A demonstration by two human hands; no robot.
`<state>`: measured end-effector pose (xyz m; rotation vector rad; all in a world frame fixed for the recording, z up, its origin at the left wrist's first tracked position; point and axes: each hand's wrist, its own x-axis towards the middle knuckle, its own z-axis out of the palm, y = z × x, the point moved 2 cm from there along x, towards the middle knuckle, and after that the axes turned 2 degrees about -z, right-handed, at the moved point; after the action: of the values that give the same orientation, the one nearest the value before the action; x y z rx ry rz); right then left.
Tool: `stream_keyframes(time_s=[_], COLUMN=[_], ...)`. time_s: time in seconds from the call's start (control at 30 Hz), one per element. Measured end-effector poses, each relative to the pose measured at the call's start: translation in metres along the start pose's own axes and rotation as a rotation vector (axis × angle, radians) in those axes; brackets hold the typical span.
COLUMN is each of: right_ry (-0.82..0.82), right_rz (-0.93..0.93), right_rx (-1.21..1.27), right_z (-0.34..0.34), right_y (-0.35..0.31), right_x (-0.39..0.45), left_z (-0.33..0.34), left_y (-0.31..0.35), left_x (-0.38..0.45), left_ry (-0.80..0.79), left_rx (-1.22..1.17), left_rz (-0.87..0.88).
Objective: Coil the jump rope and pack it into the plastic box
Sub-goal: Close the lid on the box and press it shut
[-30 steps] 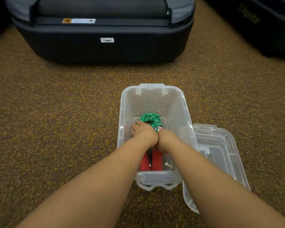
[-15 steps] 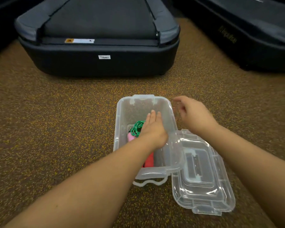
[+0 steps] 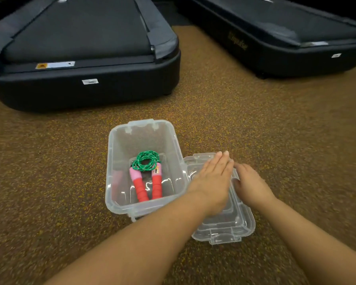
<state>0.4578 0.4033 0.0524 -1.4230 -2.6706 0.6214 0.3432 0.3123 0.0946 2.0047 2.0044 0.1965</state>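
Floor: speckled brown carpet-like surface, with everything sitting directly on it.
Plastic box: clear, lidless, standing upright near the middle of the floor, its long sides running near to far.
Jump rope: already inside the box, resting on the bottom. The green cord is wound into a small coil at the far end, and the two red handles with pink tops lie side by side, pointing toward the near wall.
Lid: clear plastic, lying flat on the floor just right of the box, its left edge touching or nearly touching the box's right wall.
Left hand: reaches across the box's near right corner and lies over the lid, palm down, fingers straight and together, not closed on anything. I cannot tell whether it presses on the lid or hovers just above it.
Right hand: at the lid's right edge, just beside the left hand, fingers bent down along the rim. Whether it actually grips the lid I cannot tell.
Treadmills: one dark deck far left, another far right, both well apart from the box.
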Motion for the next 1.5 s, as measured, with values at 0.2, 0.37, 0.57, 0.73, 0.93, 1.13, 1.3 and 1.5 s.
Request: stream_keyframes(time_s=[0.2,0.37,0.57,0.73,0.93,1.13,1.3,1.5], right_ry=[-0.114,-0.124,-0.085,0.009,0.070,0.005,-0.019,-0.017], right_rz=[0.129,0.206,0.349,0.658,0.685,0.578,0.427,0.501], right_rx=[0.013,0.144,0.353,0.752,1.149,1.348,1.397,1.109], right_z=[0.027,0.036,0.043,0.035,0.012,0.002,0.001,0.013], right_y=[0.028,0.037,0.037,0.036,0.028,0.011,0.001,-0.001], right_x=[-0.027,-0.039,-0.048,-0.040,-0.043,-0.041,-0.038,-0.046], left_z=[0.050,0.076,0.094,0.081,0.044,0.022,0.004,-0.020], left_y=[0.002,-0.004,0.001,0.024,0.045,0.049,0.038,0.023], left_x=[-0.010,-0.017,-0.024,-0.011,0.000,0.008,0.009,-0.004], left_ry=[-0.257,-0.452,-0.523,-0.515,-0.440,-0.242,-0.061,0.119], left_rx=[0.024,-0.099,-0.226,-0.443,-0.748,-1.019,-1.098,-1.048], left_rz=[-0.054,-0.208,-0.310,-0.475,-0.699,-0.753,-0.747,-0.712])
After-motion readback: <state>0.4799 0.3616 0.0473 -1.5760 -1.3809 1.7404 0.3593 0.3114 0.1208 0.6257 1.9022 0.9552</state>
